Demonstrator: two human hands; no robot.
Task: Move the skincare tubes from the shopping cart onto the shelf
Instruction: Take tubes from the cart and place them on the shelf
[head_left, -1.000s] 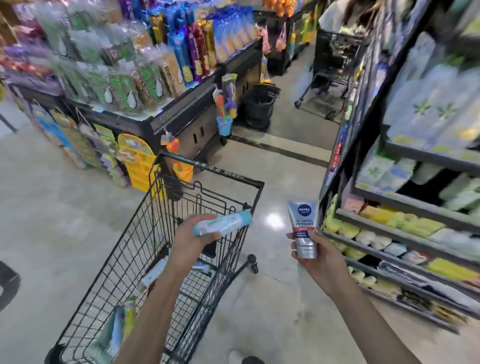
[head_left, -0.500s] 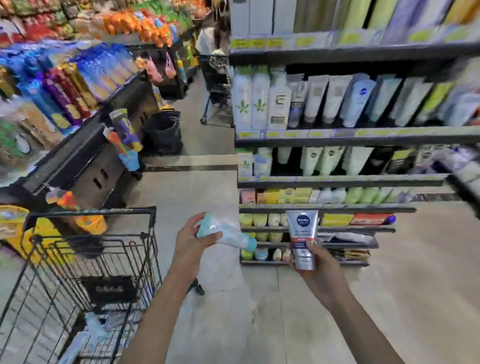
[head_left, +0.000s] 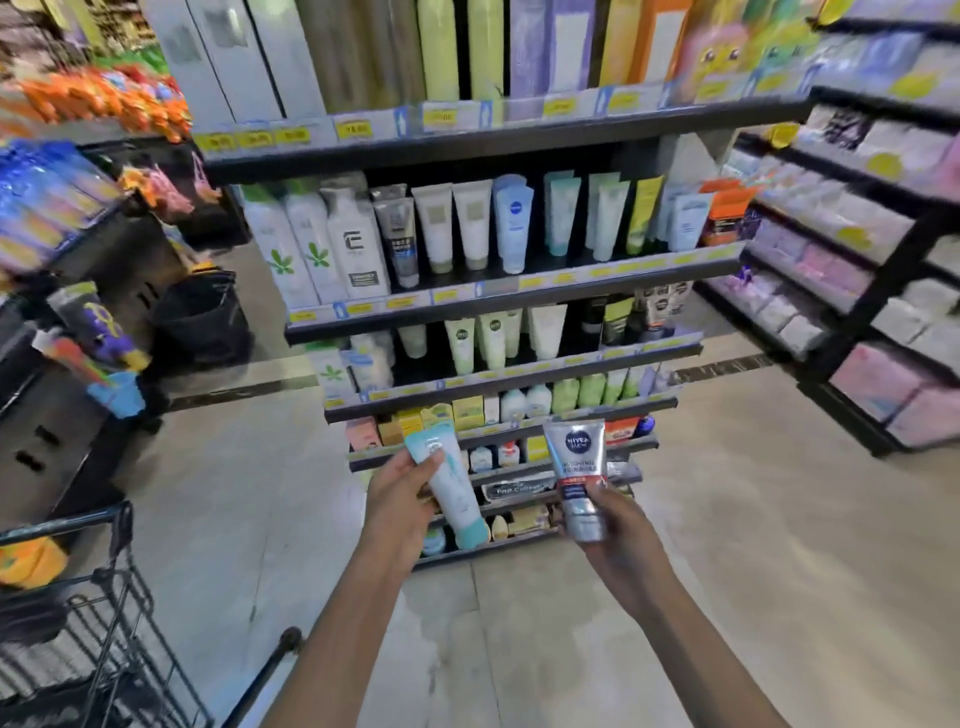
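Two tubes before the shelf (head_left: 498, 306): left hand (head_left: 397, 493) grips one teal-capped tube (head_left: 451, 488), right hand (head_left: 615, 525) one Nivea Men tube (head_left: 577, 467).

I see two bare forearms coming up from the bottom of my view, no sleeves anywhere on them, uncovered from the frame's lower edge right up to the wrists. Left hand (head_left: 397, 496) is bare, no glove, no ring that I can make out. Right hand (head_left: 615, 525) is the same, bare, no glove. No watch or band shows on either wrist. The picture is a little soft, so finer detail escapes me.
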